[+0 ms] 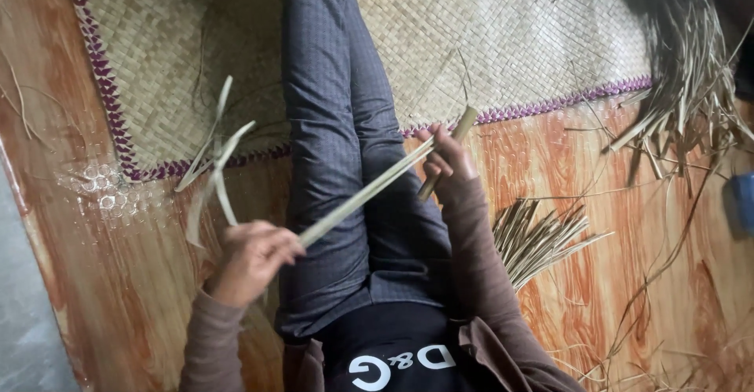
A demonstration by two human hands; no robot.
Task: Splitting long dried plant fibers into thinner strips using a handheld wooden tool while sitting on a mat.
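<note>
Pale dried palm-leaf strip (369, 192) runs taut across the person's outstretched legs (338, 148), which are clad in dark grey checked trousers and lie over a woven straw mat (510, 31) with a purple stitched edge. The left hand (253, 258), on the near-left side of the legs, is closed around one end of the strip, and loose curling strip ends (212, 164) rise from beyond that fist. The right hand (446, 160), just right of the legs at the mat's edge, is closed on the strip's other end together with a short stick-like tool (448, 152) that slants up past the fingers. Right of the legs, on the orange wood-pattern floor (597, 282), lies a small bundle of cut strips (534, 239). Farther right of the legs, at the mat's far corner, a large heap of dry leaves (683, 86) spreads over the floor.
</note>
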